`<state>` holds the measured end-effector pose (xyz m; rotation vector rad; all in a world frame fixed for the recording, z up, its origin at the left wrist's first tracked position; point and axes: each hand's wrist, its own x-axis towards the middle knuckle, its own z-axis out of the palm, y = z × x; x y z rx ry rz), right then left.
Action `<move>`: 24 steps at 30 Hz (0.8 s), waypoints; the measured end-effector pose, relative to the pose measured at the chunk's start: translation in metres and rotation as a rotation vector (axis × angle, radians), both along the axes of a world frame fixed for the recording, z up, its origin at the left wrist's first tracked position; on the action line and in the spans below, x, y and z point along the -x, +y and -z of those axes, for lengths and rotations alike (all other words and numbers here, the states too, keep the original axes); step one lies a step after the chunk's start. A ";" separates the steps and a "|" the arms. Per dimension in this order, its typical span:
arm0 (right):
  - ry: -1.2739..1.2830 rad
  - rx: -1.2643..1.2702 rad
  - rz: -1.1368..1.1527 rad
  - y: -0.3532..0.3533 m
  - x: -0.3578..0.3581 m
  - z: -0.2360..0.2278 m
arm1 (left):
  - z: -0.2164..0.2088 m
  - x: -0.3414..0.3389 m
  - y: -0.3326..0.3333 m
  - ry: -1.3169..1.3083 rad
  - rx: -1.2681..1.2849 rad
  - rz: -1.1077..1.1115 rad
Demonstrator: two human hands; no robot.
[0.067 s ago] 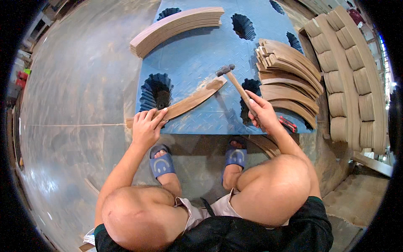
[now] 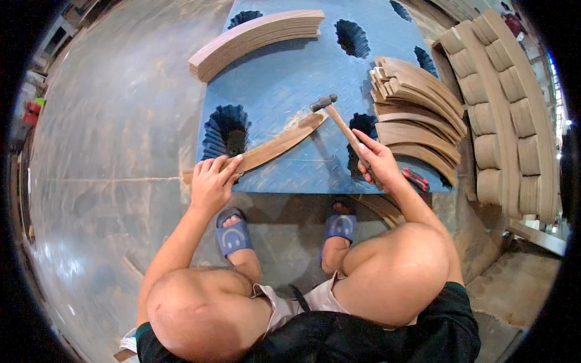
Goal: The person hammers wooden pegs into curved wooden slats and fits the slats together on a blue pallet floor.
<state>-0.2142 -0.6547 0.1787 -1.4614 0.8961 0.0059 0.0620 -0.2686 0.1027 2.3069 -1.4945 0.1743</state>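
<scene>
My left hand (image 2: 213, 179) is closed over the near left end of a curved wooden slat (image 2: 275, 147), which lies across the blue metal platform (image 2: 284, 176). In my right hand (image 2: 376, 158) is a hammer (image 2: 342, 124) with a wooden handle, fingers wrapped round the lower part. The hammer's dark head is over the slat's far right end; whether it touches the wood I cannot tell. Pale wood shavings or dust lie beside that end. To the right of my right hand rests a red and black hand tool (image 2: 415, 179), perhaps a cutter.
A stack of curved slats (image 2: 260, 37) stands at the platform's far left edge. A looser pile of slats (image 2: 417, 115) covers its right side. Several ribbed dark holes (image 2: 227, 133) open in the platform. Further right, bundled wooden pieces (image 2: 484, 115) stand in rows.
The hammer's head has dipped very slightly toward the slat. My left hand and the slat look the same.
</scene>
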 end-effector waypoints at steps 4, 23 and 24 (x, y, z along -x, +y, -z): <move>-0.012 -0.066 0.152 -0.011 -0.001 0.020 | -0.003 0.001 0.000 0.008 -0.006 -0.009; -0.051 0.084 -0.077 0.010 0.006 0.020 | -0.005 -0.002 0.005 -0.013 -0.065 -0.016; -0.057 0.109 -0.033 0.009 0.010 0.016 | -0.004 -0.001 0.002 -0.009 -0.055 -0.005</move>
